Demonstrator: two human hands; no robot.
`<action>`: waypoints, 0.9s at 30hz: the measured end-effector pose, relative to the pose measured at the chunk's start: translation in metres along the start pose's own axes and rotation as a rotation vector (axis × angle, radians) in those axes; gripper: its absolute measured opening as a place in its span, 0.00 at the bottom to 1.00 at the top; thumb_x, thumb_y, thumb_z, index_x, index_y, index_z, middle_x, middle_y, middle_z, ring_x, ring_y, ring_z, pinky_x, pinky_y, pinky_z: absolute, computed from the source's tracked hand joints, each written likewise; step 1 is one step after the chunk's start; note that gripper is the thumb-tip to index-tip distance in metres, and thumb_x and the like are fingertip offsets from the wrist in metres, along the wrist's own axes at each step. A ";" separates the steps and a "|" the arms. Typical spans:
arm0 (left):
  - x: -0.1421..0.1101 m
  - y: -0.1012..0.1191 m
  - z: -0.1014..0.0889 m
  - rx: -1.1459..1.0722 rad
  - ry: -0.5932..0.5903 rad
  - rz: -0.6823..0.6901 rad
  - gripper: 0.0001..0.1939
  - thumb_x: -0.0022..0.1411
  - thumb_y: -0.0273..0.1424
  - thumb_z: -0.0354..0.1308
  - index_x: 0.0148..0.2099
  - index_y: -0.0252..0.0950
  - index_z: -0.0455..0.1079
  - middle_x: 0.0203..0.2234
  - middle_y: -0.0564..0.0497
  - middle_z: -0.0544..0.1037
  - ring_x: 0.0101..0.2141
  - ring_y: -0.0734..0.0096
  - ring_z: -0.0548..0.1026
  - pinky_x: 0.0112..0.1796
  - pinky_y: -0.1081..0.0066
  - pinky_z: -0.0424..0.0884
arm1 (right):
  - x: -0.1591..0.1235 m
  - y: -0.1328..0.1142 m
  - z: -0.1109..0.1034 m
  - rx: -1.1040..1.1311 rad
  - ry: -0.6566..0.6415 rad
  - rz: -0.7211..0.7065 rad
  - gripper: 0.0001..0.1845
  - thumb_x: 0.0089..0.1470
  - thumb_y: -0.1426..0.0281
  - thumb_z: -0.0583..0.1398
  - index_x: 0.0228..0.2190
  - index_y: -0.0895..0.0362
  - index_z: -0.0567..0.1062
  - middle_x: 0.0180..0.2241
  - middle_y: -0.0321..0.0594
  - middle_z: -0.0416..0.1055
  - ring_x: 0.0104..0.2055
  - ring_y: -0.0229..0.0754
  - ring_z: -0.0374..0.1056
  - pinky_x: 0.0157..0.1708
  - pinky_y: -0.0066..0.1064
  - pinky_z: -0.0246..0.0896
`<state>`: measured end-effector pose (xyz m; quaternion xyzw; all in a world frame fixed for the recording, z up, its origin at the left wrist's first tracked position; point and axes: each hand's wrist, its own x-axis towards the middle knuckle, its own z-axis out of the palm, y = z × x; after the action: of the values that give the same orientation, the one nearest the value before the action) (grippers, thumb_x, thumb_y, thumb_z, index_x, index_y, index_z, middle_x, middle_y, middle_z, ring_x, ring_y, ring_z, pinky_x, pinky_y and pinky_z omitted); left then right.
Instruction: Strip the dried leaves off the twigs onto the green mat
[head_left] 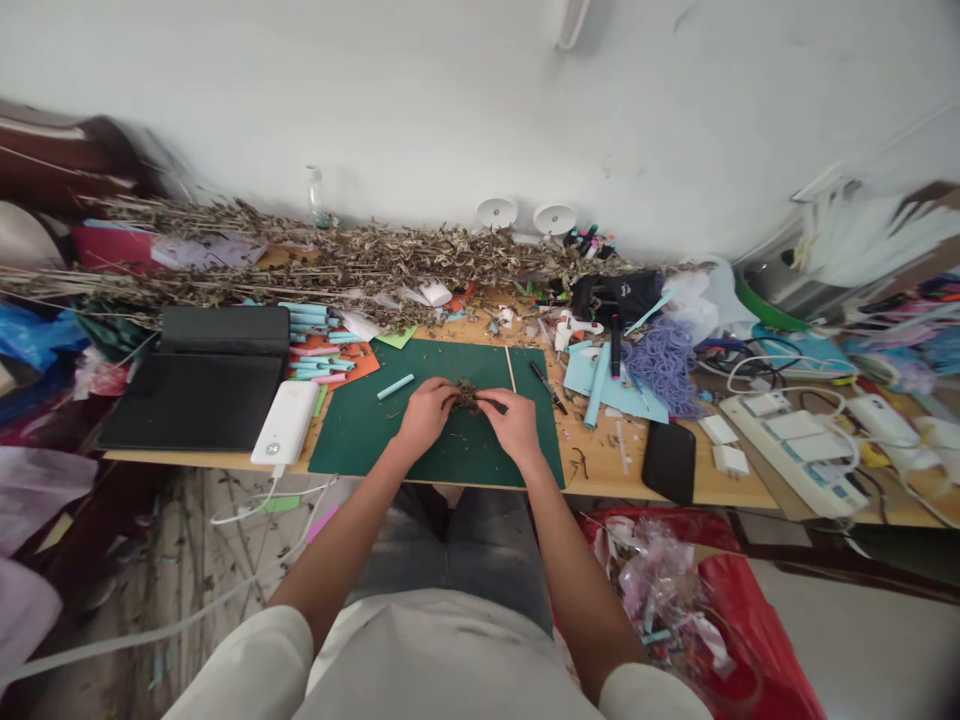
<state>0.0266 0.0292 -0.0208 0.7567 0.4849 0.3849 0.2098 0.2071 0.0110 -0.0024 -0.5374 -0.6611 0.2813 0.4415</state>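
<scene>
Over the green cutting mat [360, 430], both hands meet at a small clump of dried plant [466, 394]. My left hand [426, 412] pinches its left side with thumb and fingertips. From the other side my right hand [514, 420] grips it the same way. Brown crumbs are scattered on the mat below. A light-blue paper tube [395, 387] lies on the mat to the left of my left hand. Beyond my right hand are a thin pale stick [511, 369] and a dark pen [548, 387].
Long dried stalks [360, 260] are heaped along the wall. On the left are a black tablet case [199, 390], a white power bank [285, 422] and rolled paper tubes [319, 365]. To the right lie purple cord [664, 365], a black phone [669, 462] and a power strip [795, 455].
</scene>
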 end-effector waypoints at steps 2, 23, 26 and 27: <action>-0.001 -0.002 0.001 0.078 -0.008 0.044 0.11 0.61 0.24 0.52 0.42 0.36 0.76 0.39 0.44 0.75 0.41 0.64 0.72 0.45 0.64 0.69 | 0.000 0.007 -0.009 0.012 0.058 0.074 0.10 0.52 0.65 0.59 0.32 0.55 0.80 0.33 0.40 0.78 0.35 0.45 0.73 0.39 0.35 0.67; 0.005 -0.004 -0.009 -0.079 0.142 -0.079 0.08 0.60 0.31 0.57 0.40 0.39 0.77 0.35 0.46 0.80 0.37 0.63 0.76 0.42 0.64 0.71 | -0.007 -0.006 -0.002 -0.020 0.061 0.022 0.09 0.51 0.71 0.57 0.30 0.56 0.78 0.32 0.41 0.74 0.31 0.40 0.70 0.33 0.31 0.68; 0.004 0.003 -0.010 -0.078 0.102 -0.066 0.12 0.64 0.32 0.53 0.44 0.38 0.77 0.39 0.45 0.80 0.41 0.62 0.76 0.45 0.63 0.69 | -0.003 -0.011 0.012 0.149 0.148 0.103 0.07 0.49 0.68 0.59 0.30 0.56 0.77 0.32 0.42 0.75 0.32 0.41 0.71 0.34 0.32 0.69; 0.003 0.006 -0.010 -0.075 0.095 -0.058 0.13 0.64 0.33 0.52 0.46 0.38 0.76 0.40 0.44 0.79 0.42 0.62 0.75 0.46 0.63 0.69 | -0.001 -0.011 0.016 0.202 0.175 0.139 0.08 0.48 0.68 0.60 0.30 0.56 0.77 0.31 0.41 0.75 0.32 0.42 0.72 0.35 0.32 0.69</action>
<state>0.0233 0.0284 -0.0094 0.7147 0.5015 0.4321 0.2258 0.1876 0.0082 -0.0004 -0.5570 -0.5496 0.3283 0.5290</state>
